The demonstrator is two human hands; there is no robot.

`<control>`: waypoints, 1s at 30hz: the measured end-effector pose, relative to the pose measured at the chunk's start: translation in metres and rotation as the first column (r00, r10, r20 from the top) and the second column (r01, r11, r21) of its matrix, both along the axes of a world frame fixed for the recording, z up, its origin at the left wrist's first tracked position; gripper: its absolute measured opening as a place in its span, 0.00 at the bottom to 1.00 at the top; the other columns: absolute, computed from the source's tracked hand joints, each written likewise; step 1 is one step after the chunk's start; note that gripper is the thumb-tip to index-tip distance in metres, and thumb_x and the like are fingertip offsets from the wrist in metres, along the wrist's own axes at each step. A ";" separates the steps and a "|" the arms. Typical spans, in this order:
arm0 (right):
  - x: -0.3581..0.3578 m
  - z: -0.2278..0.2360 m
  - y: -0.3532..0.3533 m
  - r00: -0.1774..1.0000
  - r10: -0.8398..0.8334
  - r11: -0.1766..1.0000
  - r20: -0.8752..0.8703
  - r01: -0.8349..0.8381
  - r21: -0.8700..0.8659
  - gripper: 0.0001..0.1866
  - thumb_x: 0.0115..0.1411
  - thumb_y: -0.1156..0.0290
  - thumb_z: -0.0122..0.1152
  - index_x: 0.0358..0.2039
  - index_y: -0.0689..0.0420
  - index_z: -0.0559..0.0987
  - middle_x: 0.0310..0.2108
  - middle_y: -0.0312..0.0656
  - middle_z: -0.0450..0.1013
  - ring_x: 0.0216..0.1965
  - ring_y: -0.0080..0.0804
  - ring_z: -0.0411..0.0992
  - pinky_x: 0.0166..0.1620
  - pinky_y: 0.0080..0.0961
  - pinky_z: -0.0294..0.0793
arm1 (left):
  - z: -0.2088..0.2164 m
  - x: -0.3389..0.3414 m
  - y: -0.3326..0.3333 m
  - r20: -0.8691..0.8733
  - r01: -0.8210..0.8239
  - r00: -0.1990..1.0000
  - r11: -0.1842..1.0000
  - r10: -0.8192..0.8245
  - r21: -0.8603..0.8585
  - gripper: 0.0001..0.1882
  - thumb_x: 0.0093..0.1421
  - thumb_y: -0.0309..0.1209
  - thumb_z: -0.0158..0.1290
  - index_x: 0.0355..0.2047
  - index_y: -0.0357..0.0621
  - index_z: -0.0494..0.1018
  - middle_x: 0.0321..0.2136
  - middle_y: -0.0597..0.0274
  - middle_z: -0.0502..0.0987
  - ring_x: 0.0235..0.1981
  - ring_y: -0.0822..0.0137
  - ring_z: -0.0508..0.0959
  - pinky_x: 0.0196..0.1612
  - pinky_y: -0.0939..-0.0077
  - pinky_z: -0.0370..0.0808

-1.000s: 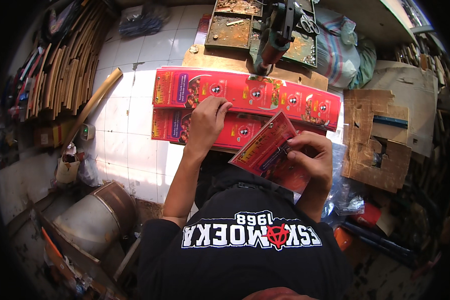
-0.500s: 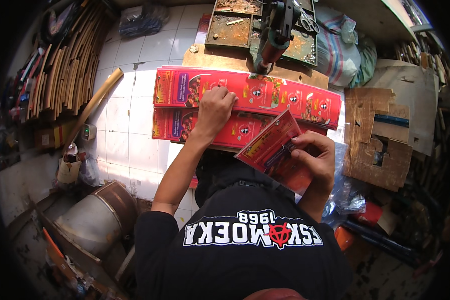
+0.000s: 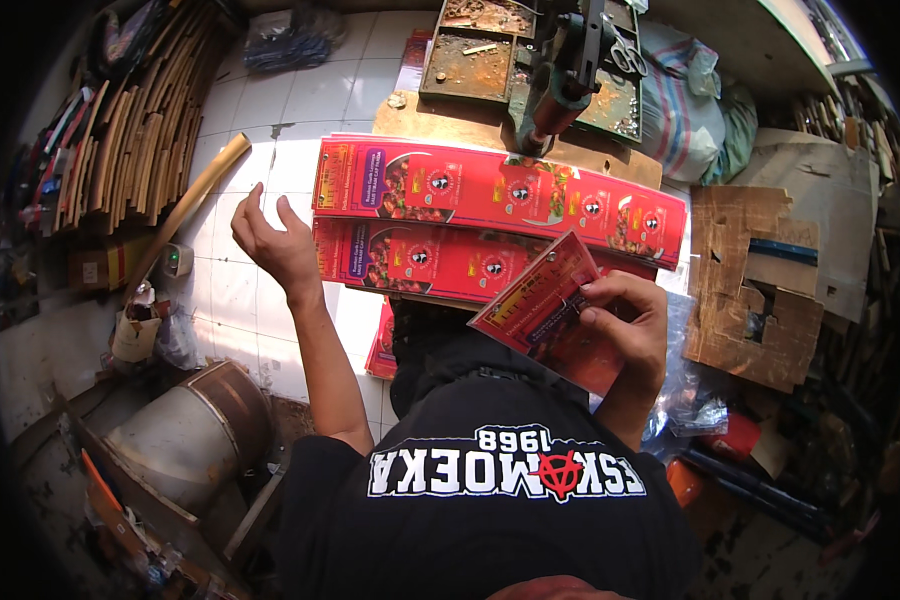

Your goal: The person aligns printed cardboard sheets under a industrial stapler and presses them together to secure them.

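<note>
My right hand (image 3: 625, 325) grips a red printed cardboard sheet (image 3: 540, 300), tilted, just above my lap. My left hand (image 3: 275, 240) is raised over the white tiled floor, fingers apart, holding nothing, just left of two long stacks of red printed flat cartons (image 3: 490, 195) lying side by side on the floor in front of me. My black shirt fills the lower middle of the view.
A rusty metal press machine (image 3: 560, 70) stands behind the cartons on a board. Torn brown cardboard (image 3: 760, 280) lies at the right, stacked sheets and boards (image 3: 120, 130) at the left. A cardboard tube (image 3: 185, 215) leans by them. A metal drum (image 3: 185, 435) sits at lower left.
My left hand has lifted off the red cartons and swung left, opening over the floor. My right hand still holds the red sheet in about the same place.
</note>
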State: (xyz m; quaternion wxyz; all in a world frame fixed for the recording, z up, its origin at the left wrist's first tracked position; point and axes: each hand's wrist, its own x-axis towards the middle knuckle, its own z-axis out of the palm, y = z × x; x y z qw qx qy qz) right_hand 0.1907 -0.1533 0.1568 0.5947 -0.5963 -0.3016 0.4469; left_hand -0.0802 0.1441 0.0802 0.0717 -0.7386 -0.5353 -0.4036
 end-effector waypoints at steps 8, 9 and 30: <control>-0.025 -0.005 0.054 0.961 0.239 0.971 0.137 -0.236 -0.036 0.14 0.49 0.87 0.64 0.38 0.64 0.81 0.27 0.38 0.74 0.31 0.21 0.75 0.32 0.18 0.72 | 0.006 0.001 -0.110 0.904 0.870 0.302 -0.300 -0.303 -0.392 0.57 0.44 0.53 0.69 0.66 0.39 0.52 0.59 0.52 0.67 0.55 0.64 0.71 0.61 0.65 0.65; -0.029 0.000 0.060 0.941 0.274 0.962 0.197 -0.270 -0.049 0.14 0.49 0.86 0.64 0.38 0.64 0.81 0.27 0.39 0.75 0.30 0.22 0.75 0.32 0.18 0.72 | 0.001 0.003 -0.132 0.962 0.912 0.241 -0.307 -0.132 -0.271 0.48 0.54 0.51 0.62 0.66 0.39 0.54 0.58 0.52 0.67 0.54 0.66 0.72 0.59 0.68 0.66; 0.030 -0.018 -0.002 0.706 -0.692 0.699 0.154 0.600 0.390 0.10 0.58 0.84 0.59 0.41 0.65 0.78 0.35 0.47 0.78 0.37 0.32 0.78 0.46 0.26 0.76 | -0.016 -0.011 -0.057 0.913 0.918 0.076 0.329 0.400 -0.221 0.27 0.69 0.50 0.38 0.57 0.43 0.63 0.42 0.56 0.79 0.35 0.64 0.83 0.26 0.75 0.84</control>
